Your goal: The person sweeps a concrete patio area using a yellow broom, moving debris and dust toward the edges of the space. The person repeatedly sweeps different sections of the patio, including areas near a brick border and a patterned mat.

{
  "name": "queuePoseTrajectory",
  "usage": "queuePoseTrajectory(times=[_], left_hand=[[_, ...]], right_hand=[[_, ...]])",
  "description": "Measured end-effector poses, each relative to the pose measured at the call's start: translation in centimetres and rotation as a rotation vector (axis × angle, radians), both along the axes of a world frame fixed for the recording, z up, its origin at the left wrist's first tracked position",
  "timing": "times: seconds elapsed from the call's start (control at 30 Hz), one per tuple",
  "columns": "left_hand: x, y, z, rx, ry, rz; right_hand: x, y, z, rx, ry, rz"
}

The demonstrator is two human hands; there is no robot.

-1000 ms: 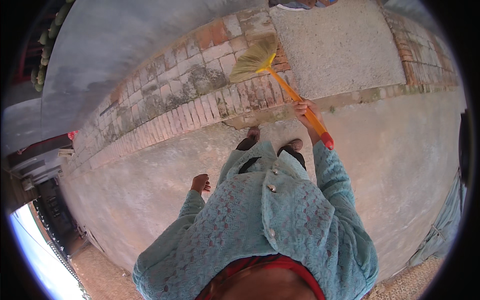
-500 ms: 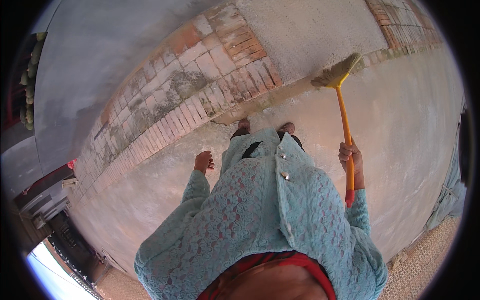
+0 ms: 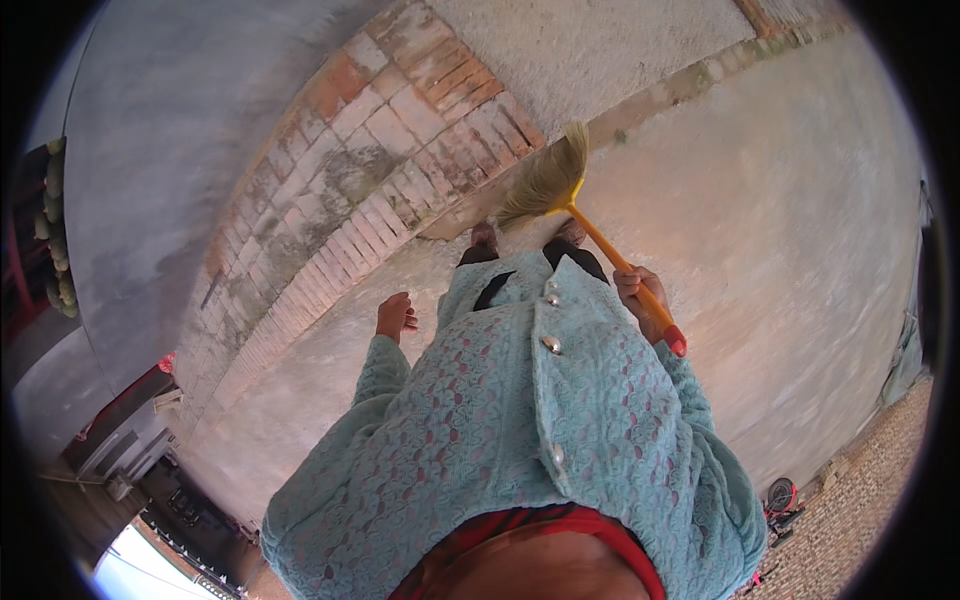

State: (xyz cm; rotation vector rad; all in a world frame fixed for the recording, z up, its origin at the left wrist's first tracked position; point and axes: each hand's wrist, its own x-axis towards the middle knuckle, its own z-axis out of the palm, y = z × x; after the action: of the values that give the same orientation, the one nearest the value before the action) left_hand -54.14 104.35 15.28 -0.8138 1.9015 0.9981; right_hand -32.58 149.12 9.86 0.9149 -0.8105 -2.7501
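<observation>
My right hand [image 3: 642, 290] is wrapped round the yellow-orange handle of a broom [image 3: 602, 243], close to its red end cap. The handle slants up and to the left. Its fan of straw-coloured bristles [image 3: 553, 175] spreads just ahead of my shoes [image 3: 484, 236], over the edge between the concrete floor and the brick paving. At my left side, my left hand [image 3: 397, 316] hangs with its fingers curled in and nothing seen in them. The inner side of those fingers is partly hidden.
A raised strip of worn brick paving [image 3: 350, 190] runs along the left, beside a grey wall [image 3: 210, 110]. Smooth concrete floor [image 3: 790, 240] stretches out on the right. At the lower right, a wheeled thing [image 3: 781, 496] stands by a patterned tiled surface [image 3: 850, 500].
My right hand has swung the broom leftward, from my far right to in front of my feet. The handle has gone from near upright to slanted. My left hand stays curled.
</observation>
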Motion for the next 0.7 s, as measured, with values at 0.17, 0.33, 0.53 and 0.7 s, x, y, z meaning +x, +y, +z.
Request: queuePoseTrajectory(times=[0.17, 0.33, 0.53, 0.7], left_hand=[[-0.1, 0.9, 0.2, -0.008, -0.012, -0.058], [0.2, 1.0, -0.5, -0.018, -0.056, -0.064], [-0.4, 0.5, -1.5, -0.007, -0.066, -0.064], [-1.1, 1.5, -1.2, 0.011, -0.052, -0.093]], right_hand=[[3.9, 1.9, 2.2, 0.279, -0.061, -0.103], [6.0, 1.3, 7.9, 0.381, -0.148, -0.154], [7.1, 0.0, 13.1, 0.227, -0.185, -0.143], [1.5, -2.5, 7.2, 0.151, 0.063, 0.001]])
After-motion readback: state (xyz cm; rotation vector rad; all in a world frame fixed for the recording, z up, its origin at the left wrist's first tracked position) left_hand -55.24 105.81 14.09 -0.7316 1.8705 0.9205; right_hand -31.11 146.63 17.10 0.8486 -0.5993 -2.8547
